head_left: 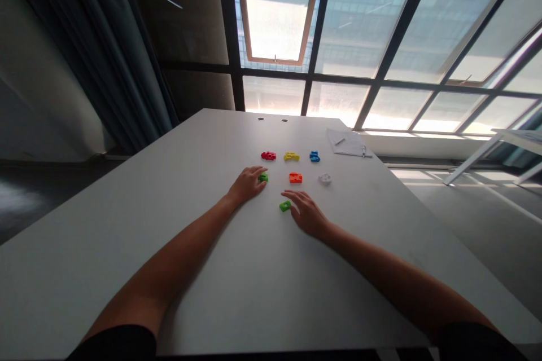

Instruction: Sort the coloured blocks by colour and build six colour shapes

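Note:
My left hand rests on the white table with thumb and fingers closed around a small green toy car, which they partly cover. Nearer to me lies a second green toy piece, tilted a little on the tabletop. Beside it, my right hand is open, its fingers stretched past the far side of the piece and its thumb close to the right edge; whether they touch I cannot tell. An orange toy piece sits just beyond my right fingers, and a white one is to its right.
Farther back, a red toy car, a yellow one and a blue one form a row. Paper sheets with pens lie near the table's right edge. The white table reaches toward tall windows; a curtain hangs at left.

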Demonstrator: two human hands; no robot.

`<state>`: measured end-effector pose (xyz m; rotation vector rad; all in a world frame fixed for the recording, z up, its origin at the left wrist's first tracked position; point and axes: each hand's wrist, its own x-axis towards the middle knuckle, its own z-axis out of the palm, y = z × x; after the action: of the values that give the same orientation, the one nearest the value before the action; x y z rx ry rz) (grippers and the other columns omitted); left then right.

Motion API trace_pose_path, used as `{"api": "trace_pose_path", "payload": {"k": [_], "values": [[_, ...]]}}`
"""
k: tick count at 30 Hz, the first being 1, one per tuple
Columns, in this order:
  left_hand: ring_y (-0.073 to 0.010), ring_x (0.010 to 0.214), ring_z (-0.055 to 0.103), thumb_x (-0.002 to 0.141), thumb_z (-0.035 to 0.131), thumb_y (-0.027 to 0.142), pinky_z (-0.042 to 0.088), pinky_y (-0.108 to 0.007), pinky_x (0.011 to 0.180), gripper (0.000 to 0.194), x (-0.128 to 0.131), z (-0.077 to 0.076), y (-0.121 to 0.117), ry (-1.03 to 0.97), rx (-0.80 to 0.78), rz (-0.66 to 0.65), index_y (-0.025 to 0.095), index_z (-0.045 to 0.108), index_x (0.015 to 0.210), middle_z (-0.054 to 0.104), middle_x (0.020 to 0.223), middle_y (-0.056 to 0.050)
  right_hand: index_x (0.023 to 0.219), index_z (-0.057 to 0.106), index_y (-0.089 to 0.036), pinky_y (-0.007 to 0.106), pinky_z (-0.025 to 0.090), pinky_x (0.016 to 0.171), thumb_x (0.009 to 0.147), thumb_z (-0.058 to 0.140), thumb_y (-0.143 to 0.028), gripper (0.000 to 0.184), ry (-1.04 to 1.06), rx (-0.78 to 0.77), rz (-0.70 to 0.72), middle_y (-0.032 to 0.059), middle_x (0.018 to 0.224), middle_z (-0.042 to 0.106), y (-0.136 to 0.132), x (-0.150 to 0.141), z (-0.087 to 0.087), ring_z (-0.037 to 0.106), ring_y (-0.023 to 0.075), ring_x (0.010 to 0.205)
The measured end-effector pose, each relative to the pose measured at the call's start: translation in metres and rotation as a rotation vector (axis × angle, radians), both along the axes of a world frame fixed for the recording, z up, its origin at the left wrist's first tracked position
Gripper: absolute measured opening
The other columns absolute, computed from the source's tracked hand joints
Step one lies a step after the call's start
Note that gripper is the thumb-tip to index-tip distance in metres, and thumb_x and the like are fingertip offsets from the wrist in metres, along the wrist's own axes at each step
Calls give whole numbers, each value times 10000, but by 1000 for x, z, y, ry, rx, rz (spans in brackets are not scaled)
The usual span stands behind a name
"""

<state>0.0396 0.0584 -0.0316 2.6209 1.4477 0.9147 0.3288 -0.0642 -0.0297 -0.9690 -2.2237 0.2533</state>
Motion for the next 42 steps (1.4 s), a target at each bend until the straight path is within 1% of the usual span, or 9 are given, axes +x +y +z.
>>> {"api": "trace_pose_path", "payload": {"k": [5,7,11,17,22,25,27,35,42], "values": [[-323,1303,740,1010,673,326,560,-489,1235,366,0,1,0,17,-63,-22,245,832,1330,808,1401,-118,1301,822,-248,497,606,1067,1078,679,-191,271,-142,49,20,140,1234,773,-7,-1,4,722,285,1115],[-317,1292,747,1012,673,319,571,-476,1221,353,-1,2,-3,10,-65,-33,250,832,1320,813,1384,-113,1279,822,-237,495,600,1075,1083,676,-189,249,-201,44,49,144,1245,779,-8,-1,5,719,286,1122],[-320,1266,758,1017,675,307,590,-480,1194,355,-2,2,-8,18,-58,-29,242,820,1334,816,1363,-125,1357,786,-192,534,589,1149,1060,681,-165,316,-234,33,60,179,1407,755,-4,-5,5,712,316,1246],[-346,1454,666,954,736,280,523,-521,1281,643,-4,3,-14,-26,2,2,208,637,1585,693,1586,-165,1559,676,-194,598,568,1209,1037,697,-174,522,-277,29,-26,222,1674,585,5,-10,15,667,365,1415],[-306,1176,777,1037,647,349,635,-468,1086,526,-38,4,-43,-20,-30,60,225,649,1548,817,1301,-123,1512,712,-185,595,567,1180,1083,654,-213,434,-370,-1,-65,206,1551,705,1,-5,21,677,375,1371],[-299,1103,781,1075,600,404,643,-417,995,344,-65,5,-62,74,-5,58,295,789,1341,855,1174,-81,1536,705,-202,594,550,1169,1113,623,-256,434,-446,-7,-90,192,1559,717,3,-9,26,678,381,1352],[-287,1059,785,1080,574,396,641,-385,950,320,-74,6,-68,66,-3,99,301,821,1261,860,1102,-72,1508,721,-185,592,539,1168,1123,611,-288,413,-511,-17,-131,204,1544,726,10,-16,34,683,396,1343],[-289,1030,791,1038,618,392,632,-384,961,437,-67,9,-59,41,-43,127,250,756,1428,854,1100,-82,1341,764,-172,383,610,936,1147,481,-207,346,-797,-212,-274,188,1282,837,69,-65,90,819,313,1137],[-294,1052,779,1032,613,368,630,-406,1001,413,-66,7,-60,51,-34,116,241,774,1391,841,1113,-98,1378,769,-180,362,602,926,1159,475,-201,367,-834,-201,-264,206,1279,835,88,-78,93,831,318,1150]]}}
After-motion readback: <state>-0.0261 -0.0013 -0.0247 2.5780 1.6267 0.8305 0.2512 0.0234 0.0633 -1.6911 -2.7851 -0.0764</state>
